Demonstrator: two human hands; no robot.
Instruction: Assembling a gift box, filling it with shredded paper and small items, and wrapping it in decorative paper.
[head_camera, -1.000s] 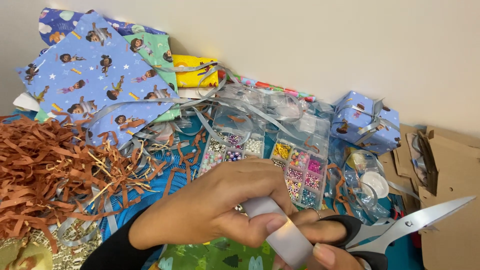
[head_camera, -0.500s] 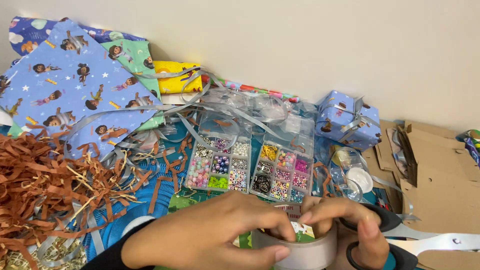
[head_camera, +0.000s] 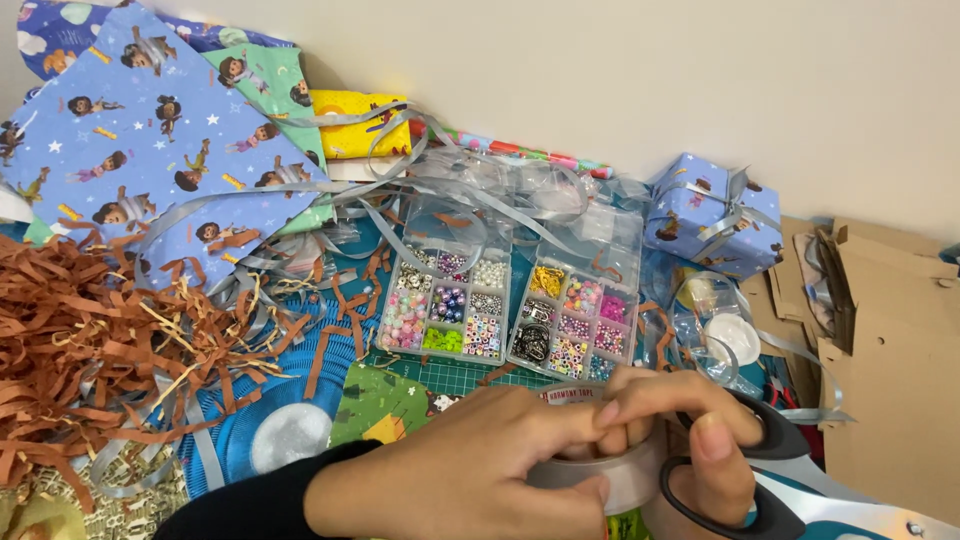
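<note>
While both hands meet low at the front of the bench, the left hand (head_camera: 470, 470) is wrapped around a roll of clear tape (head_camera: 600, 470). Its fingers curl tight over the roll, so this grip is closed on it. The right hand (head_camera: 690, 440) touches the top of the same roll with its fingertips, as if feeling for the loose end. That hand also has black-handled scissors (head_camera: 760, 470) hooked on it, with a finger through one loop, so its grip is closed on them. The blades point off to the right and do not touch the tape.

I think the work is at an early part. No strip of tape looks pulled out, and nothing has been cut yet. One small blue gift box (head_camera: 712, 215) with silver ribbon already sits wrapped near the wall, well away from the hands.

The tape is right between the two hands, pressed by both. Just behind them lie two clear bead boxes (head_camera: 510, 300). Brown paper shreds (head_camera: 90, 340) pile up on the left, and blue wrapping paper (head_camera: 150, 130) lies behind them.
</note>
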